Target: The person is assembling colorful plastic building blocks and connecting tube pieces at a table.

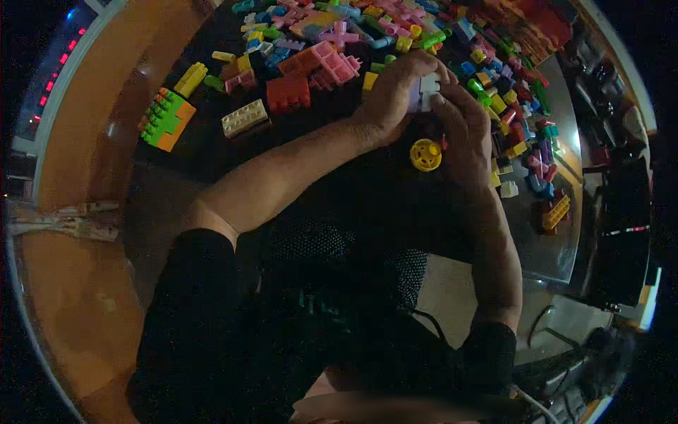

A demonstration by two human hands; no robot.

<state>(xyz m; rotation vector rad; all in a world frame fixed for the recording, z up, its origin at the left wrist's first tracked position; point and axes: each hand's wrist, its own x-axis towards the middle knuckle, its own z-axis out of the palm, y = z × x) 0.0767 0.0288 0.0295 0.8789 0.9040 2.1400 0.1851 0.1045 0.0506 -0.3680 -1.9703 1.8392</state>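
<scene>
My left hand (395, 92) and my right hand (466, 131) meet above the dark table, closed around pale building blocks (428, 90), white with a lavender part. The fingers cover much of these blocks, so I cannot tell how many pieces there are. Just below the hands is a yellow spoked wheel (426, 155), with a bit of red beside it against my right palm. Whether the wheel lies on the table or hangs from something in the right hand is unclear. A yellow block (369, 81) sits left of my left hand.
A large heap of coloured blocks (339, 32) spreads across the far side and down the right. To the left are a cream block (246, 119), a red block (288, 95) and a green-orange block assembly (168, 120). The table's edge (565, 279) curves at right.
</scene>
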